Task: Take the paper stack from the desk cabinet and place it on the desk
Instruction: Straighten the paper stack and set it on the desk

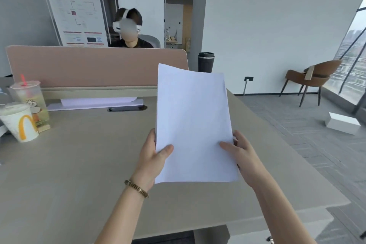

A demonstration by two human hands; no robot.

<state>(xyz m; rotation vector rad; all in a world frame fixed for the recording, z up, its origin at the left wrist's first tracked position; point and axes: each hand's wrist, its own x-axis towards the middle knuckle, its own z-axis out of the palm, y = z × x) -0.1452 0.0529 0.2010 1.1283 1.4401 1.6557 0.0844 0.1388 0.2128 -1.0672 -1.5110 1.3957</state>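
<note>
A white paper stack (193, 123) is held up in the air above the right half of the grey-beige desk (79, 164), tilted with its top edge away from me. My left hand (153, 156) grips its lower left edge, thumb on top. My right hand (240, 151) grips the lower right edge, thumb on the sheet. The desk cabinet is out of view.
Two drink cups (21, 125) stand at the desk's left edge. A pink divider (95, 65) runs along the back, with a person seated behind it. A dark tumbler (206, 62) stands at the far right corner. A brown chair (313, 77) and a white box (342, 123) are on the floor to the right.
</note>
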